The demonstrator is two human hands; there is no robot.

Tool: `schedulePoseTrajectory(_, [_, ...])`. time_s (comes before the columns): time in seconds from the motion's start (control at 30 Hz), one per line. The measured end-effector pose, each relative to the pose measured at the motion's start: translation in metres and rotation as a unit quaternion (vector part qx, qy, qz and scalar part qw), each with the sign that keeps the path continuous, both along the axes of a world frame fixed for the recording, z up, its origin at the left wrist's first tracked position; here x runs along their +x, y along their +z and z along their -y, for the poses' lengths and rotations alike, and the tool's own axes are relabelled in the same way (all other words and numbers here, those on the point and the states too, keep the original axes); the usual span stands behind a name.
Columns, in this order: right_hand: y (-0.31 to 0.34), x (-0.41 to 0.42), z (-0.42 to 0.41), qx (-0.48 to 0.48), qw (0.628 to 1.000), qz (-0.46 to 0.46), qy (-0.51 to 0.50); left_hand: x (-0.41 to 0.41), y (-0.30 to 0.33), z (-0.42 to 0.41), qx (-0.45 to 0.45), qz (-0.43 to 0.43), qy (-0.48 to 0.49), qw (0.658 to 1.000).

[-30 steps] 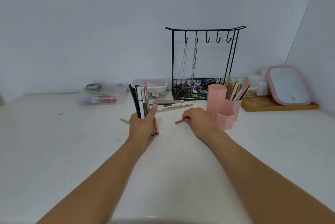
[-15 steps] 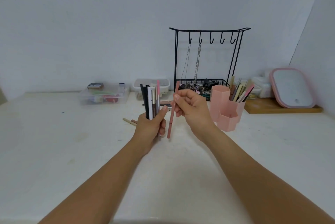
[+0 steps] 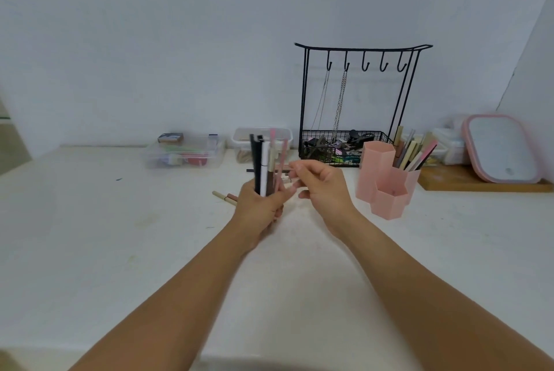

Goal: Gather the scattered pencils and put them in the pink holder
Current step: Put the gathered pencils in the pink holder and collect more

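1. The right hand (image 3: pixel 322 187) is up beside the bundle, its fingers (image 3: pixel 296 167) loosely curled and blurred, their tips just at the pink pencil (image 3: pixel 281 160) on the bundle's near edge. I cannot tell whether they still pinch it or merely touch it.
2. The left hand (image 3: pixel 263 205) has its fingers and thumb wrapped round the bundle of pencils (image 3: pixel 265 166), which stands nearly upright out of the fist, long axis vertical, tips toward the wall.
3. Loose pencils lie beyond and beside the hands: a short pair (image 3: pixel 224 198) on the table just to the left of the left hand, pointing away on a slant, and a few more (image 3: pixel 284 174) flat and crosswise behind the bundle (partly hidden by the fingers).
4. The pink holder (image 3: pixel 386 181) stands to the right, near the right hand but apart from it, with several pencils already leaning in its back cup.
5. My guess: the crosswise ones behind the bundle suit the right hand, which is nearer; a reach forward and a pinch across their length should do.
6. The pair on the left sits closest to the occupied left hand, so the right would have to cross over.
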State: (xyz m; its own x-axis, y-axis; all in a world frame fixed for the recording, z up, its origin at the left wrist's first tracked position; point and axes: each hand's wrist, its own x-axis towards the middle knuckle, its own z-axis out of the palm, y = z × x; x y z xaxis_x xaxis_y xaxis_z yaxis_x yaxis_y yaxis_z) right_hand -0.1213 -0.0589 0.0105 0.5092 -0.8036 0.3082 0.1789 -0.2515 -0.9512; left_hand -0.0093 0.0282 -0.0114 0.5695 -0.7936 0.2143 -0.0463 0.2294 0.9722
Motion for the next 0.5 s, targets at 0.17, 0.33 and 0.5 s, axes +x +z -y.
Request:
schedulePoseTrajectory(0.17, [-0.028,0.007,-0.003,-0.186,0.951,-0.246,-0.030,0.034,0.008,-0.002,-0.063,-0.112,0.118,0.985])
schedulePoseTrajectory(0.33, [-0.032,0.015,-0.006,-0.246,0.916,-0.317,-0.012,0.046,0.002,-0.003,-0.069,-0.151,0.152,0.974])
schedulePoseTrajectory(0.5, [-0.030,0.013,-0.007,-0.276,0.901,-0.333,-0.014,0.040,-0.001,-0.001,-0.036,-0.114,0.148,0.982])
